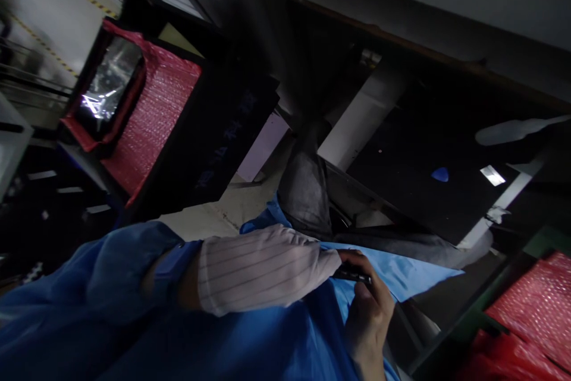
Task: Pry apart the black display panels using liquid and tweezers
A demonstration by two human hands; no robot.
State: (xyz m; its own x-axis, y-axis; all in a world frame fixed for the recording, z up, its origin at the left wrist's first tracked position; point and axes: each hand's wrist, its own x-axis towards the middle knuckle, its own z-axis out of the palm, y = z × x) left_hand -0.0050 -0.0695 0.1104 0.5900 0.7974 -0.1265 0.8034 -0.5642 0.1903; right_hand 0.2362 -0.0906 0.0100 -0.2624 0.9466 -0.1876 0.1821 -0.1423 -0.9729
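My left hand (267,268), in a pale glove with thin dark stripes, reaches across my lap from the left. Its glove end meets my right hand, and its fingers cannot be made out. A blue band (172,268) circles the left wrist. My bare right hand (372,306) is closed, thumb and fingers curled around a small black object (352,274) whose kind I cannot tell. Both hands are over the blue smock (267,339) that covers my body and lap.
A black box (232,137) lined with red bubble wrap (154,101) stands at left. Ahead, a dark board (401,173) carries a blue pick (440,175), a small shiny piece (492,175) and a translucent dropper-like tool (508,131). More red bubble wrap (535,298) lies at lower right.
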